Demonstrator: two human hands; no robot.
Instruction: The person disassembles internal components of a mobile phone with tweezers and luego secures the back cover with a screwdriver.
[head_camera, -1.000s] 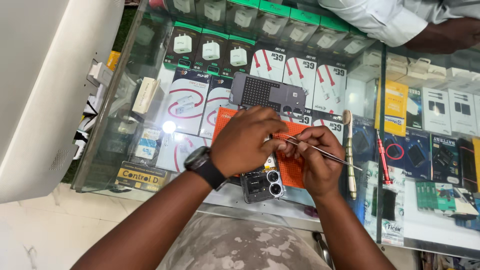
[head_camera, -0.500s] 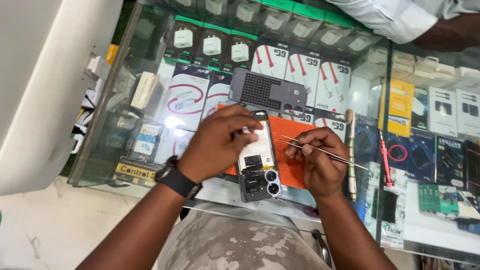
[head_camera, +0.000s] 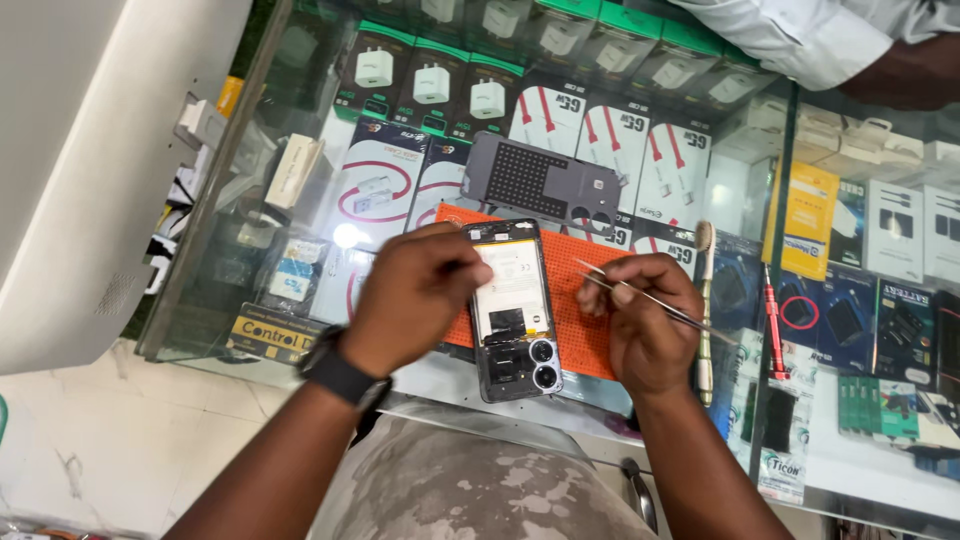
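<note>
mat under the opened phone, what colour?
Orange, with a fine grid of dots; the mat lies under the phone in the head view.

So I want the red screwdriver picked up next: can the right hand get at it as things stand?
Probably yes. The red screwdriver lies uncovered on the glass just right of the right hand, with only a toothbrush between, though that hand already holds tweezers.

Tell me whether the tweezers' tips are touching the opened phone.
Apart. The head view shows the tweezers in the right hand, their tips over the orange mat, short of the phone.
</note>
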